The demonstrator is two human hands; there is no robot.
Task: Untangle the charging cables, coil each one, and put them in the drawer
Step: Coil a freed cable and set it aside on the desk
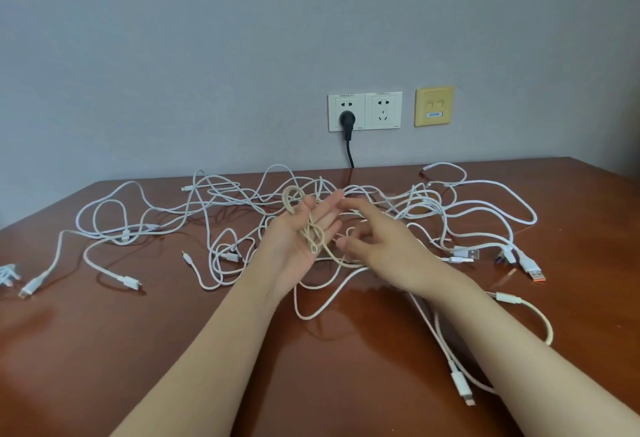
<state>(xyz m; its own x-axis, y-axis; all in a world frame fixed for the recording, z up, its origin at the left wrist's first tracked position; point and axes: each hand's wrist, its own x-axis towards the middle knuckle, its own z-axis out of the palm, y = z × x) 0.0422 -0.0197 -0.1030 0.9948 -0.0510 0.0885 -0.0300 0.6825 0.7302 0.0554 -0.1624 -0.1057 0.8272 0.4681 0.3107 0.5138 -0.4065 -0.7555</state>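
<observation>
The beige cable (313, 239) lies in loose loops across the upturned palm of the left hand (287, 251). That hand's fingers are straight and point away toward the wall. One loop rises past the base of the fingers, and the rest hangs off the palm's edge toward the right hand (381, 249).

The right hand hovers just beside it, lower and to the right, with its index finger reaching toward the left fingertips and the other fingers loosely curled. I cannot tell whether its thumb and finger pinch the strand.

The cable's free run trails down and rightward under that hand, so the right hand is the nearer one to draw it along that line.

Behind and on both sides, the white cables (419, 199) sprawl over the table (138, 350) almost to its far edge at the wall. Pulling that way would probably drag the tangle. The open wood is toward the person, especially near left. No drawer is in view.
</observation>
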